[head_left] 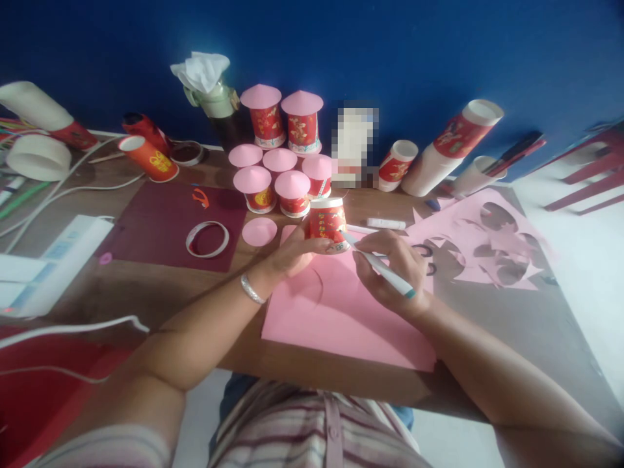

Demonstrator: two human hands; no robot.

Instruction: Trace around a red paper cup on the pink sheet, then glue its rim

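Observation:
A red paper cup (327, 221) with a white rim and white base band is held up over the pink paper (336, 312). My left hand (297, 250) is closed round its left side. In my right hand (394, 266) is a white marker pen (390, 274) with a green end, its tip at the cup's right side. Coloured marks show near the cup's lower edge. Just behind stand several red cups with pink paper cones on top, such as the near cup (292, 195). A flat pink paper disc (259, 232) lies left of my left hand.
Pink paper scraps (492, 240) with cut-out holes lie at right, by black scissor handles (425, 255). A tape roll (207, 239) rests on a dark red sheet (166, 224). Stacked cups (453, 146) lean against the blue wall. White cables (73, 182) cross the left side.

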